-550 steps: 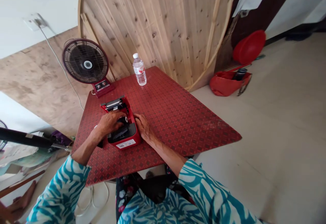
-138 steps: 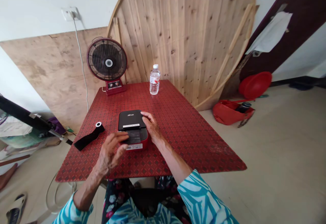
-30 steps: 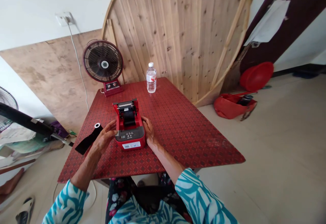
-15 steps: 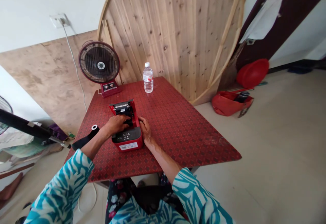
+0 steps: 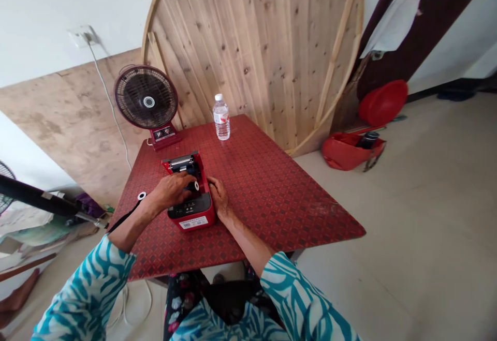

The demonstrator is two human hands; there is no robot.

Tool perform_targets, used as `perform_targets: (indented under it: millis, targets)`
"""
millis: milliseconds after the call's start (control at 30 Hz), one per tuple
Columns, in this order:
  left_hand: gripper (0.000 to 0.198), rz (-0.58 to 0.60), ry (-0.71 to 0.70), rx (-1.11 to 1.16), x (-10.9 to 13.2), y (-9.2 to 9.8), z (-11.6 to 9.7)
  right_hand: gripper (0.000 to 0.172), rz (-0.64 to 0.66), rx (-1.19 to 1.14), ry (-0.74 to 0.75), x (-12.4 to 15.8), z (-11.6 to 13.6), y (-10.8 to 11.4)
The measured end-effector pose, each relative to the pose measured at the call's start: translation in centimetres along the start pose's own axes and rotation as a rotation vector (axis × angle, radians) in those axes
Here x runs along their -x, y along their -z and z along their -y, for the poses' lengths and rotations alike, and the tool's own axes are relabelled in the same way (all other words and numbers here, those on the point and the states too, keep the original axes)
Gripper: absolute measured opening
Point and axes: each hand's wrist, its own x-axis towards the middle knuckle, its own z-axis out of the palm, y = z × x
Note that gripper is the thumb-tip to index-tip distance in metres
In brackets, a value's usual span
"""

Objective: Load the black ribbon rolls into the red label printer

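Observation:
A small red printer (image 5: 190, 211) sits on the red patterned table (image 5: 272, 186) with its lid raised. My left hand (image 5: 171, 190) reaches into the open bay, fingers curled round a black roll (image 5: 193, 186) with a white core. The right hand (image 5: 217, 196) rests against the printer's right side, fingers lying along it. A second black roll (image 5: 137, 200) with a trailing strip lies on the table to the left, partly behind my left forearm.
A desk fan (image 5: 146, 102) and a water bottle (image 5: 221, 117) stand at the table's far edge. A big round wooden board (image 5: 264, 46) leans on the wall behind. A red bag (image 5: 347, 150) and a red basin (image 5: 382, 102) lie on the floor to the right.
The lid, closed 4.6 s ago, is up. In the last second my left hand moved from the printer's left side into the open bay and closed on the roll.

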Motion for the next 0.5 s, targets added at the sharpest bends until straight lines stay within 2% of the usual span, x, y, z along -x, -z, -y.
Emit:
perform_targets:
  millis: [100,233,333,433,500]
  targets:
    - [0.031,-0.098,-0.019,0.115,2.4,2.0,0.2,0.035,0.001,-0.008,-0.008,0.1,0.0,0.0]
    - [0.036,-0.346,0.113,0.182,4.5,3.6,3.3,0.035,0.001,-0.011,-0.012,0.2,0.1,0.2]
    - [0.037,-0.414,0.246,0.210,4.4,2.7,6.7,0.035,0.001,-0.007,-0.004,0.2,0.0,0.2]
    - [0.029,-0.388,0.347,0.248,3.0,0.6,9.5,0.034,-0.002,-0.006,0.002,0.1,-0.2,0.2]
    - [0.024,-0.363,0.409,0.251,2.0,-0.8,10.6,0.034,-0.001,-0.002,0.002,0.1,-0.3,0.2]
